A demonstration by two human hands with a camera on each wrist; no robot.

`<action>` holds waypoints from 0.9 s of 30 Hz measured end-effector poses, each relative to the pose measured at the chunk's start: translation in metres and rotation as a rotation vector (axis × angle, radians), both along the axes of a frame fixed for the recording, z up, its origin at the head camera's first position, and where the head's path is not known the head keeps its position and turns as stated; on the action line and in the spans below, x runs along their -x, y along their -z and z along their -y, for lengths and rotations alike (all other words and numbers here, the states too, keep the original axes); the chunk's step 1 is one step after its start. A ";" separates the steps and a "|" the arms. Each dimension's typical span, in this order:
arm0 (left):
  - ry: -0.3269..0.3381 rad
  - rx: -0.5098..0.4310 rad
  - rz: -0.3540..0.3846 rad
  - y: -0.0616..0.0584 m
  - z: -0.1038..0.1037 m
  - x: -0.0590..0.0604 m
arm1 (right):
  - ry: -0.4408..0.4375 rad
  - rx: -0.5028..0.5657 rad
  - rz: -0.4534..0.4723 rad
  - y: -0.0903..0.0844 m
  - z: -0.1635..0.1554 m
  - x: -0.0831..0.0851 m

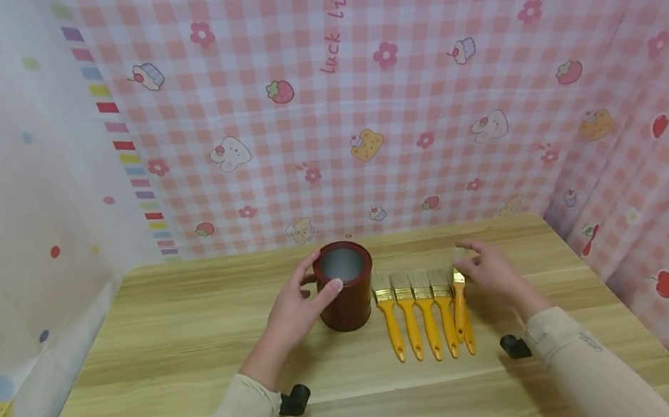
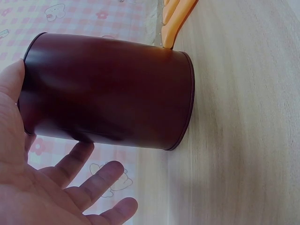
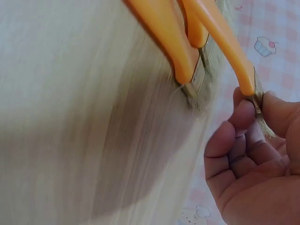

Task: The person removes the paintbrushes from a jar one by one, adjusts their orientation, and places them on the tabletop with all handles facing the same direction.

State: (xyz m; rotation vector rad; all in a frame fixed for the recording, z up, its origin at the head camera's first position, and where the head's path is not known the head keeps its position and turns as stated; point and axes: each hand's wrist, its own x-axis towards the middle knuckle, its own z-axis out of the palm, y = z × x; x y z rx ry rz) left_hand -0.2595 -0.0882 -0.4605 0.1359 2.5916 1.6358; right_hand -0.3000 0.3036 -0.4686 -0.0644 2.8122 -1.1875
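Observation:
A dark red cylindrical container (image 1: pixel 349 307) with a grey inside stands upright on the table, left of the brushes. My left hand (image 1: pixel 297 306) grips it near the rim from the left, thumb at the front; in the left wrist view the other fingers (image 2: pixel 101 183) spread beside its wall. My right hand (image 1: pixel 492 271) pinches a paintbrush (image 3: pixel 229 47) near its metal band and bristles, raised off the table with its yellow handle pointing toward me. Several like paintbrushes (image 1: pixel 427 317) lie in a row between container and right hand, bristles away from me. The held brush partly covers the rightmost one.
The wood-grain table (image 1: pixel 171 377) ends at a pink checked cloth (image 1: pixel 323 131) behind it. More cloth hangs at the left and right sides. A black wrist mount (image 1: pixel 295 400) sticks out under the left sleeve, another (image 1: pixel 514 346) beside the right one.

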 end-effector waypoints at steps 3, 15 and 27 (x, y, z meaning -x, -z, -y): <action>-0.002 -0.001 0.002 0.000 0.000 0.000 | 0.006 -0.002 -0.008 0.002 0.007 0.003; 0.009 -0.014 0.003 -0.003 0.000 -0.002 | 0.046 -0.056 -0.001 0.013 0.024 0.002; 0.012 -0.016 0.004 -0.002 0.001 0.000 | 0.099 -0.193 0.003 0.004 -0.005 0.005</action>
